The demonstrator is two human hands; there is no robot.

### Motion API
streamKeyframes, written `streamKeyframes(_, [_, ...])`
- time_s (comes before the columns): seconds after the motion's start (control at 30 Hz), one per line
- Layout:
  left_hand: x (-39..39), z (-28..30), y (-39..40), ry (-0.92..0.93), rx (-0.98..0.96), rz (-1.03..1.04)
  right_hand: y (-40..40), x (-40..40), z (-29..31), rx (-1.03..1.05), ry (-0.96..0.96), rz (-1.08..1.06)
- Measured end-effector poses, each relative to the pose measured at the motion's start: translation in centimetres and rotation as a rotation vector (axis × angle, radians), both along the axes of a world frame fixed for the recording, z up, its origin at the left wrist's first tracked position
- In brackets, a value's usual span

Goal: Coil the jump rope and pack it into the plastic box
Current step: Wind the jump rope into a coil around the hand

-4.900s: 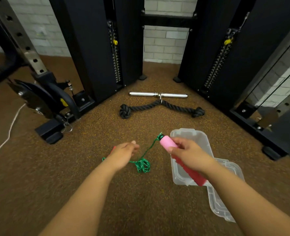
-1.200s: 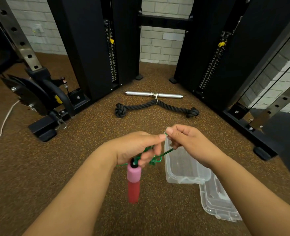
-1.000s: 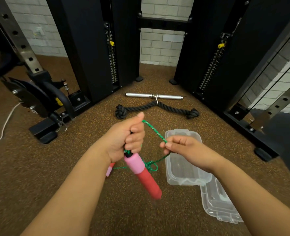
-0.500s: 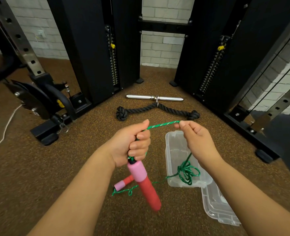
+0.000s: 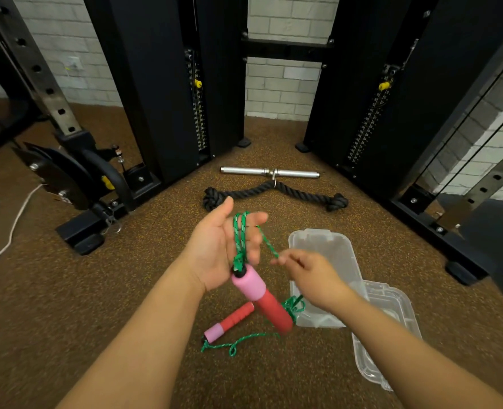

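The jump rope has a green cord and two pink-and-red handles. My left hand is held up with straight fingers, and two turns of cord lie looped over them. One handle hangs from those loops below my palm. My right hand pinches the cord just right of the loops, above the clear plastic box. From there the cord drops to a small tangle at the box's near left corner. The other handle lies on the floor below my hands.
The box lid lies on the brown floor at the box's near right. A black knotted rope and a steel bar lie farther off. Black machine columns stand behind, a weight plate and a white cable on the left.
My left hand has opened from a fist round the cord to straight fingers with loops over them. My right hand came down and nearer, bringing the cord round.
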State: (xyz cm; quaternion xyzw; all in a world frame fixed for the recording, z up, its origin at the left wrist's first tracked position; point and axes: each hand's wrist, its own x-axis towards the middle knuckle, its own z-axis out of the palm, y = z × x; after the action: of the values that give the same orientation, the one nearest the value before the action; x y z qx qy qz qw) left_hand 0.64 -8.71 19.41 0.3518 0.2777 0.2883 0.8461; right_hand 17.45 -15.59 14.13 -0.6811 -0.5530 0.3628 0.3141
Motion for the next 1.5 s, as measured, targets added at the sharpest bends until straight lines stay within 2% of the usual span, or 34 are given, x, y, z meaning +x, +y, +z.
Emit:
streamKeyframes(0.17, [0.1, -0.6, 0.5, 0.018, 0.056, 0.062, -0.4, -1.2, 0.5, 0.143, -0.317, 0.251])
streamKeyframes(0.27, [0.2, -1.2, 0.6, 0.097, 0.077, 0.101, -0.8, -1.5, 1.4, 0.211, -0.400, 0.295])
streamKeyframes(0.37, [0.6, -1.5, 0.3, 0.252, 0.170, 0.048, -1.1, -1.6, 2.6, 0.248, -0.410, 0.317])
streamKeyframes(0.43, [1.0, -1.3, -0.3, 0.423, 0.292, 0.007, -1.2, -1.6, 3.7, 0.265, -0.306, 0.334])
streamKeyframes(0.53, [1.0, -0.8, -1.2, 0.682, 0.469, -0.058, -1.1, -0.9, 5.7, 0.186, 0.064, 0.229])
streamKeyframes(0.6, [0.9, -0.3, -1.4, 0.747, 0.514, -0.184, -0.9, -0.1, 6.5, 0.143, 0.235, 0.124])
streamKeyframes(0.7, [1.0, 0.1, -1.3, 0.623, 0.500, -0.402, -0.4, 1.1, 6.0, 0.120, 0.239, 0.000])
streamKeyframes(0.77, [1.2, -0.1, -1.1, 0.493, 0.441, -0.408, -0.1, 1.2, 5.1, 0.104, 0.258, -0.042])
streamKeyframes(0.9, [1.6, -0.4, -0.6, 0.345, 0.315, -0.295, 0.1, 1.1, 4.6, 0.080, 0.381, -0.077])
streamKeyframes(1.0, [1.4, -0.3, -0.2, 0.223, 0.165, -0.173, -0.1, 1.2, 4.4, 0.028, 0.427, 0.007])
streamKeyframes(1.17, [1.5, -0.3, 0.0, 0.111, 0.092, -0.096, 0.0, 1.2, 4.2, 0.035, 0.298, 0.006])
streamKeyframes(1.37, [1.8, 0.0, -0.2, 0.051, 0.032, -0.046, -0.3, 1.2, 4.0, 0.020, 0.363, 0.048])
streamKeyframes(1.5, [1.8, 0.2, -0.3, 0.011, -0.037, 0.042, -0.6, 1.6, 4.1, -0.025, 0.298, 0.028])
